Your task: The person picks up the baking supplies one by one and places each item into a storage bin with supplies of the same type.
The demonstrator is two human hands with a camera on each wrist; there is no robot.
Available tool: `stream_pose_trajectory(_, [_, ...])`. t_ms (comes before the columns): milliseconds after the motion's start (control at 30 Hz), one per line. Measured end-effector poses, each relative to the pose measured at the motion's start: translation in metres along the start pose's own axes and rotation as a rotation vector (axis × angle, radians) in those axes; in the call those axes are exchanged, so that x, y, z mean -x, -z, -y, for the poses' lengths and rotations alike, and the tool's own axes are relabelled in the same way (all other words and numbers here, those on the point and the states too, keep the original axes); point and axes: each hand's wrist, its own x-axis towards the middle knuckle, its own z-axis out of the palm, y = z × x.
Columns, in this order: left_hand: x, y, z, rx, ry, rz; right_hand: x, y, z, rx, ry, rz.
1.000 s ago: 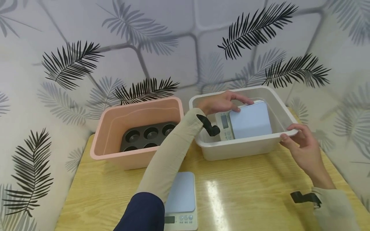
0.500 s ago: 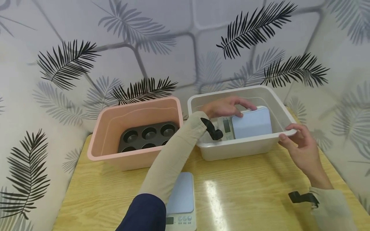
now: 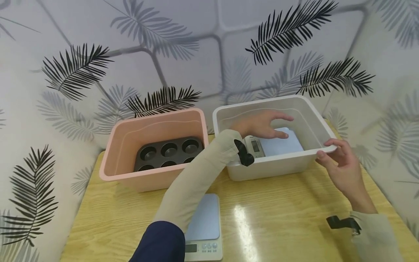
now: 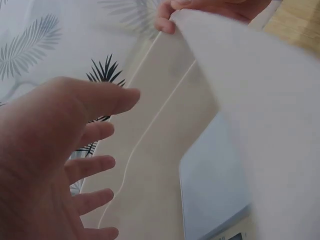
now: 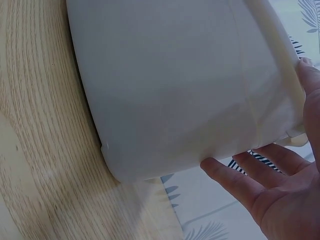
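A kitchen scale (image 3: pixel 281 143) with a pale blue top lies inside the white plastic bin (image 3: pixel 273 171). My left hand (image 3: pixel 262 123) hovers over it inside the bin, fingers spread and holding nothing. In the left wrist view, a gap shows between the left hand (image 4: pixel 65 155) and the scale (image 4: pixel 217 182). At the bin's near right corner, my right hand (image 3: pixel 343 171) grips the rim with thumb and fingers. The right wrist view has the right hand (image 5: pixel 280 195) against the bin's wall (image 5: pixel 170 90). A second kitchen scale (image 3: pixel 204 222) rests on the table, partly covered by the left sleeve.
Left of the white bin stands a pink bin (image 3: pixel 131 178) with a dark muffin tin (image 3: pixel 158 153) inside. The wooden table (image 3: pixel 278 218) meets a leaf-patterned backdrop (image 3: pixel 183 72) behind the bins. My left forearm (image 3: pixel 199 174) crosses the pink bin's near right corner.
The scale in the white bin has gone from tilted to lying lower in it. My left hand has let go of its edge and spread its fingers. The right hand stays on the rim.
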Motion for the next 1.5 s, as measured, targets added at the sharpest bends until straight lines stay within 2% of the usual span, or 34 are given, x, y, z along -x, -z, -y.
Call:
stream_pose_trajectory(133, [0.008, -0.001, 0.0, -0.075, 0.013, -0.034, -0.001, -0.002, 0.0, -0.005, 0.01, 0.005])
stream_pose_trajectory(233, [0.017, -0.001, 0.003, -0.123, 0.031, -0.085, -0.001, -0.003, -0.001, 0.0, 0.008, 0.008])
stream_pose_trajectory(400, [0.039, 0.004, 0.006, -0.173, 0.048, -0.177, 0.001, -0.003, -0.002, 0.024, 0.001, -0.003])
stream_pose_trajectory(533, [0.058, 0.005, 0.005, -0.19, 0.029, -0.239, 0.002, -0.001, 0.0, 0.034, -0.001, -0.01])
stream_pose_trajectory(667, [0.079, 0.002, -0.002, -0.332, 0.013, -0.315, 0.002, 0.0, 0.0, 0.03, 0.001, -0.016])
stream_pose_trajectory(767, [0.093, -0.003, -0.007, -0.461, -0.003, -0.381, 0.002, -0.001, -0.001, 0.024, 0.005, -0.019])
stream_pose_trajectory(833, [0.103, -0.006, -0.009, -0.506, -0.011, -0.419, 0.001, -0.001, -0.001, 0.015, 0.007, -0.019])
stream_pose_trajectory(1133, [0.135, -0.02, -0.002, -0.503, -0.01, -0.497, 0.001, -0.003, -0.003, -0.001, 0.013, -0.012])
stream_pose_trajectory(1300, [0.151, -0.035, 0.003, -0.6, -0.046, -0.586, 0.001, -0.003, -0.002, 0.011, 0.015, -0.009])
stream_pose_trajectory(1500, [0.17, -0.058, 0.007, -0.741, -0.056, -0.677, 0.003, -0.005, -0.002, 0.013, 0.016, -0.011])
